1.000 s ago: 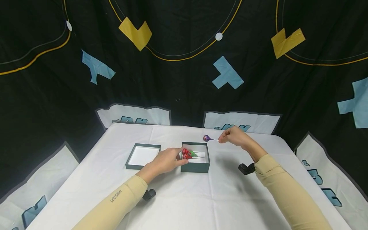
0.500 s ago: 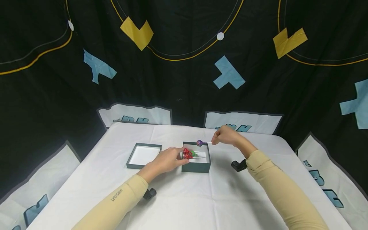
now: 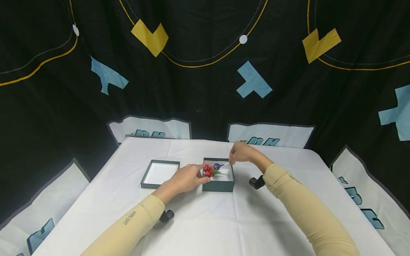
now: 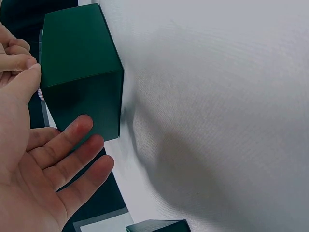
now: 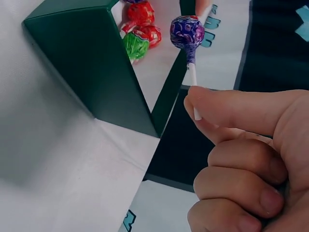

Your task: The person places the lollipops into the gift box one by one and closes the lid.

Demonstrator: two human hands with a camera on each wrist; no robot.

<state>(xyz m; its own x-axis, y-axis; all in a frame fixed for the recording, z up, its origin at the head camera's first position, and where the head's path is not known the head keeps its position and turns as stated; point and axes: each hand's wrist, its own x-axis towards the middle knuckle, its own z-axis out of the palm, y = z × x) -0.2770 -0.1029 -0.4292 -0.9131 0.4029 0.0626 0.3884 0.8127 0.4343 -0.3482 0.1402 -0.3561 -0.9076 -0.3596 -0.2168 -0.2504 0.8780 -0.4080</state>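
Observation:
My right hand (image 3: pixel 242 153) pinches the white stick of a purple-wrapped lollipop (image 5: pixel 187 32) between thumb and forefinger, the other fingers curled in. The lollipop's head hangs over the open dark green box (image 3: pixel 217 186). Inside the box lie several lollipops: red-wrapped ones (image 3: pixel 208 171) on the left and a green-wrapped one (image 5: pixel 135 46). At the box's left side is my left hand (image 3: pixel 183 178), its thumb by the front rim and its forefinger by the back corner. The left wrist view shows its other fingers loosely extended beside the box wall (image 4: pixel 82 48).
A shallow dark green lid (image 3: pixel 160 173) with a white inside lies to the left of the box. Both stand on a white-covered table (image 3: pixel 205 227). Behind the table hangs a black curtain (image 3: pixel 198 92) with blue and yellow shapes.
My right hand has moved left and lower, bringing the purple lollipop from beyond the box's back right corner to over its inside. My left hand has stayed at the box.

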